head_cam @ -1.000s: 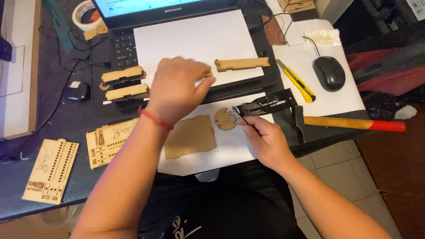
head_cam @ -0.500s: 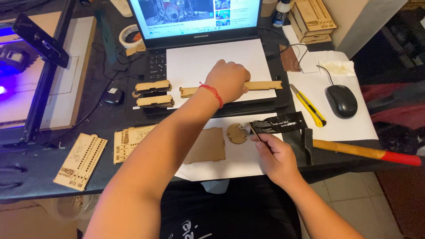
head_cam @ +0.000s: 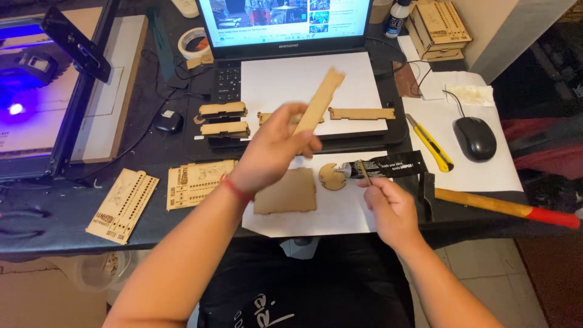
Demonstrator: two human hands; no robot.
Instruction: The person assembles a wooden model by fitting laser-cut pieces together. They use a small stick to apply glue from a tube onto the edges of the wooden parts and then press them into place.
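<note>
Holding up, in the left hand (head_cam: 273,152) at the centre of the frame, a long wooden strip (head_cam: 322,97), tilted and pointing toward the upper right, over the white paper lying on the laptop (head_cam: 388,130). Gripping its lower end with fingers curled tight around it (the far end standing free in the air, touching nothing).

Pinching, in the right hand (head_cam: 392,206) lower right of centre, a thin stick (head_cam: 364,172) between closed fingertips, its tip reaching up to the mouth of a black tube (head_cam: 392,165) lying flat on the white sheet (head_cam: 340,222). Lying just left of that tip, a round wooden disc (head_cam: 332,177) with a notch, and beside it, further left, a square brown panel (head_cam: 286,193).

Judging by this: picking up adhesive on the stick while bringing the next part to hand, so somewhere in the middle of an assembly, with several cut pieces (head_cam: 223,118) and a notched bar (head_cam: 361,113) waiting unjoined on the laptop. Calling next, most likely, for lowering the strip within reach of the stick and dabbing along a joining edge, keeping the strip steady and the smear thin.

Lying around, unused: a yellow utility knife (head_cam: 430,143) and a mouse (head_cam: 474,138) at right, a red-tipped wooden handle (head_cam: 504,206) at lower right, slotted plywood sheets (head_cam: 121,205) at lower left.
</note>
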